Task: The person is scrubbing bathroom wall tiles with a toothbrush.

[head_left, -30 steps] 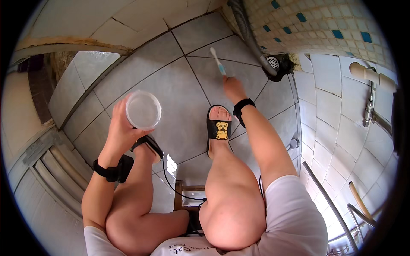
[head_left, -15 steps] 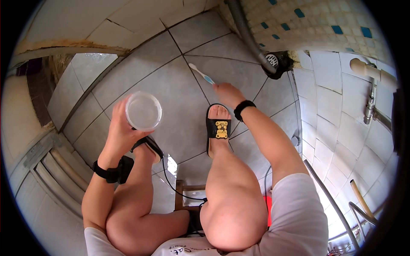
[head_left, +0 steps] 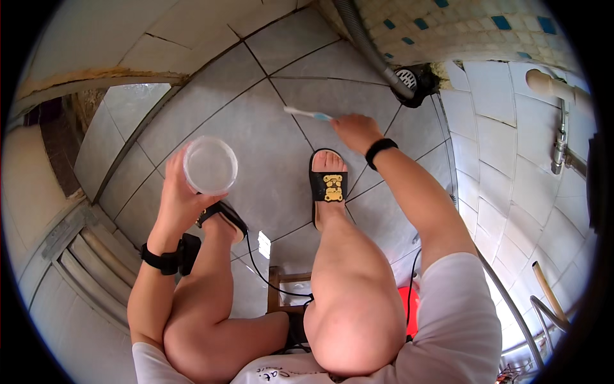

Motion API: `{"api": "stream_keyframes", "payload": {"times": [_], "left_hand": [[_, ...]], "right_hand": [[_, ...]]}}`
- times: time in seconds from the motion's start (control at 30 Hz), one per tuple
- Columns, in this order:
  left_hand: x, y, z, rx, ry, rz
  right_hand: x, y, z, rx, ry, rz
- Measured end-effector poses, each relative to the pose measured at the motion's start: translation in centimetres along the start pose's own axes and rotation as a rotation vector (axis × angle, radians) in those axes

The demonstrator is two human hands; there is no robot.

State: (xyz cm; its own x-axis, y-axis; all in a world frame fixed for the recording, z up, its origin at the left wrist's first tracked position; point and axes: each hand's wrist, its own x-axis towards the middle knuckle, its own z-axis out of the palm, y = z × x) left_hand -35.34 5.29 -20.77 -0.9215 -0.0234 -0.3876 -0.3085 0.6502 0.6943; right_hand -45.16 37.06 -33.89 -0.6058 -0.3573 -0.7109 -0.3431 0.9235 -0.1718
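Note:
My left hand point(head_left: 174, 192) is wrapped round the side of a clear round plastic cup point(head_left: 211, 165), held over the floor with its wide round end facing up at me. I cannot make out what is inside. In my right hand point(head_left: 358, 133) is a white and blue toothbrush point(head_left: 308, 114), gripped at one end. Its head points left, away from my fingers, and lies almost level across the view. Cup and toothbrush are apart, both above the floor beyond my feet.
Grey tiles cover the floor point(head_left: 256, 128). A grey hose point(head_left: 368, 41) runs to a drain point(head_left: 409, 80) at the far right. Pipes point(head_left: 559, 150) line the white tiled wall on the right. Beneath me are a wooden stool point(head_left: 275, 291) and a black cable point(head_left: 262, 278); a red object point(head_left: 410, 307) stands beside my right leg.
My right hand has moved a little to the right, and the toothbrush has turned from a slant to nearly level. My left hand still holds the cup in about the same place.

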Motion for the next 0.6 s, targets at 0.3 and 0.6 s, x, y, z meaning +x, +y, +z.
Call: {"api": "stream_keyframes", "payload": {"times": [0.3, 0.6], "left_hand": [[0.6, 1.8, -0.5, 0.047, 0.041, 0.008], [0.3, 2.3, -0.9, 0.185, 0.075, 0.042]], "right_hand": [[0.7, -0.4, 0.6, 0.171, 0.015, 0.059], [-1.8, 5.3, 1.0, 0.245, 0.065, 0.360]]}}
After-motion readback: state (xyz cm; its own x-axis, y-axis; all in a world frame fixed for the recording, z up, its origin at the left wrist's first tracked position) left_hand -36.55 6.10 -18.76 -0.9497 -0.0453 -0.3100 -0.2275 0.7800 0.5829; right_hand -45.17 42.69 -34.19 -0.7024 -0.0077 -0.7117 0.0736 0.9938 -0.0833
